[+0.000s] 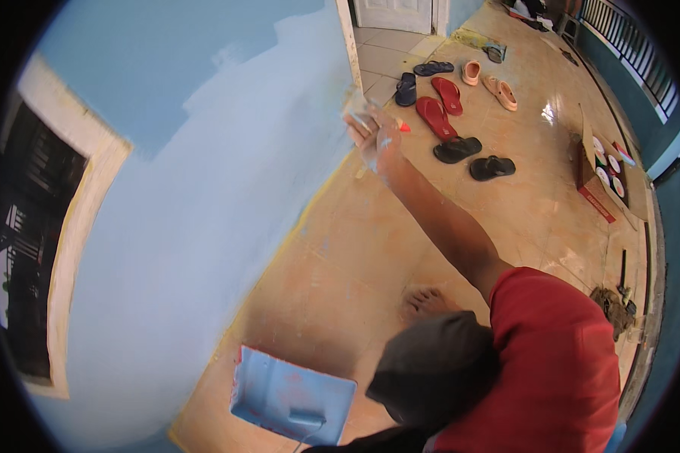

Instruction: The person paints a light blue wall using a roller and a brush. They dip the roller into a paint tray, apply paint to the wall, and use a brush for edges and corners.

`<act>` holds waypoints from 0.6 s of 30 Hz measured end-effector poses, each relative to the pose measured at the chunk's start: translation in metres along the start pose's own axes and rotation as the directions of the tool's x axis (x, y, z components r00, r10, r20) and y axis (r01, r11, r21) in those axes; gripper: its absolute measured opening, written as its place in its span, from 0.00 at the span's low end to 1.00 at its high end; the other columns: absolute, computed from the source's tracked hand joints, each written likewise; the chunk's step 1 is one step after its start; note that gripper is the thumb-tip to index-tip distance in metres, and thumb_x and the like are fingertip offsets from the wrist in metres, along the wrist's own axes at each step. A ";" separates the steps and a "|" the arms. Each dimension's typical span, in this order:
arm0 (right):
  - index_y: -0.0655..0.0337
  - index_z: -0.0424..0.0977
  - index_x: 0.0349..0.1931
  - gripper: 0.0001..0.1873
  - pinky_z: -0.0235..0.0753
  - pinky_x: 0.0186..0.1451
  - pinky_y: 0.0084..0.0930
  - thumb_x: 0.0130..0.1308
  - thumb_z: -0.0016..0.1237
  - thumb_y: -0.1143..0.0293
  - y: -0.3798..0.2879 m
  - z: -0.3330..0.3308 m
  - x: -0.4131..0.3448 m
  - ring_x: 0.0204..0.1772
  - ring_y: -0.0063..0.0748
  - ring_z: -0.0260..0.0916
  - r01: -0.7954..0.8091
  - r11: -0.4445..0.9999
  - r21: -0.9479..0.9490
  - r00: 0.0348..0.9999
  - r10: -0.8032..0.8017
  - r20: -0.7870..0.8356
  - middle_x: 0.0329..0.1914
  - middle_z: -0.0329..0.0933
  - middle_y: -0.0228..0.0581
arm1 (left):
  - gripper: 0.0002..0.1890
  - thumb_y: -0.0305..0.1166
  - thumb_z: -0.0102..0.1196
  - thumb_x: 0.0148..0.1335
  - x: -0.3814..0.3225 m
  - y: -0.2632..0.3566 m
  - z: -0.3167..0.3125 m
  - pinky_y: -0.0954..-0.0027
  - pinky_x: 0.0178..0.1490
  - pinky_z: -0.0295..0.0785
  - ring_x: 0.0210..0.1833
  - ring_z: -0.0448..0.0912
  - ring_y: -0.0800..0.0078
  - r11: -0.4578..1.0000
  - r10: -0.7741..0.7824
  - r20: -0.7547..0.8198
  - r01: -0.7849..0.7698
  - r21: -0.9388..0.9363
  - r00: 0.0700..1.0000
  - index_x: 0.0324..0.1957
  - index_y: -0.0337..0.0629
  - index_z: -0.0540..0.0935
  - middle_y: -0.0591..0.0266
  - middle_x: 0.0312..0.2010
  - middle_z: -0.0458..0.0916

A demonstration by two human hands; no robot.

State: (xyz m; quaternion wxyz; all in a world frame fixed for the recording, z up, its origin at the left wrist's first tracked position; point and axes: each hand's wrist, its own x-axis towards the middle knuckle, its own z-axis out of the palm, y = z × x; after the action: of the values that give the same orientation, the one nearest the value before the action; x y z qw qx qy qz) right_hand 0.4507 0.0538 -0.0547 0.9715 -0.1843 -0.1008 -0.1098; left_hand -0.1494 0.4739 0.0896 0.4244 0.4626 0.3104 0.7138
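Note:
My right hand (377, 136) reaches far out to the lower end of the wall by the doorway. It grips a small tool, apparently a paintbrush (403, 127), whose red handle end shows past the hand; the bristle end is blurred against the wall corner. Paint smears mark the hand and wrist. The wall (204, 226) bears a broad pale-blue coat beside an older, darker blue. My left hand is out of view. Close to my bent knee lies a blue-stained paint tray (294, 376), with a paint roller (306, 418) resting in it.
Red flip-flops (437, 116), black sandals (492, 168) and peach clogs (500, 93) lie on the tiled floor near the doorway. An open cardboard box (595, 195) of cans stands right. A brown rag (613, 311) lies near the right edge. A framed window (39, 226) is at left.

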 end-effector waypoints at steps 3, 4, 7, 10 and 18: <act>0.58 0.69 0.55 0.16 0.82 0.57 0.40 0.70 0.53 0.66 -0.009 0.063 0.060 0.61 0.56 0.76 0.007 1.000 -0.001 0.982 -0.007 -0.191 0.51 0.76 0.45 | 0.32 0.72 0.42 0.68 0.011 0.004 -0.014 0.78 0.20 0.47 0.14 0.54 0.82 0.998 0.054 -0.044 -0.052 0.046 0.998 0.24 0.55 0.64 0.77 0.16 0.54; 0.58 0.69 0.55 0.17 0.82 0.57 0.40 0.70 0.53 0.66 -0.016 0.065 0.084 0.62 0.56 0.76 0.027 0.999 0.037 0.990 -0.021 -0.138 0.52 0.75 0.46 | 0.32 0.71 0.41 0.68 0.012 0.002 -0.013 0.78 0.19 0.46 0.14 0.54 0.82 0.997 0.061 -0.048 -0.058 0.059 0.997 0.23 0.56 0.64 0.77 0.15 0.53; 0.59 0.68 0.56 0.18 0.82 0.59 0.39 0.69 0.53 0.67 -0.011 0.045 0.140 0.61 0.55 0.76 0.044 0.991 0.128 0.997 -0.036 -0.063 0.54 0.74 0.47 | 0.32 0.71 0.41 0.69 0.014 0.005 -0.006 0.78 0.18 0.46 0.13 0.53 0.83 0.989 0.105 -0.070 -0.097 0.115 0.992 0.22 0.57 0.62 0.77 0.14 0.52; 0.60 0.68 0.59 0.19 0.81 0.61 0.40 0.70 0.52 0.67 0.014 -0.021 0.159 0.60 0.53 0.77 -0.004 0.995 0.101 0.981 0.024 -0.192 0.57 0.74 0.46 | 0.32 0.70 0.40 0.69 0.011 0.006 0.004 0.78 0.17 0.46 0.12 0.53 0.83 0.978 0.137 -0.092 -0.119 0.174 0.986 0.20 0.58 0.60 0.77 0.13 0.50; 0.64 0.73 0.52 0.14 0.87 0.53 0.41 0.67 0.57 0.75 0.028 -0.147 0.084 0.51 0.44 0.80 -0.256 0.932 -0.258 0.795 0.051 -0.605 0.53 0.76 0.42 | 0.33 0.72 0.40 0.68 -0.007 0.005 0.018 0.77 0.18 0.47 0.12 0.52 0.82 0.950 0.197 -0.056 -0.177 0.256 0.979 0.20 0.58 0.60 0.77 0.13 0.51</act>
State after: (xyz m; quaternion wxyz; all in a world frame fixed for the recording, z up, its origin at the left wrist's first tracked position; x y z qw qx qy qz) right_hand 0.5612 0.0085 -0.1781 0.9158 -0.3072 0.2402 -0.0965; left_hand -0.1334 0.4663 0.0981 0.2803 0.5103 0.3694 0.7243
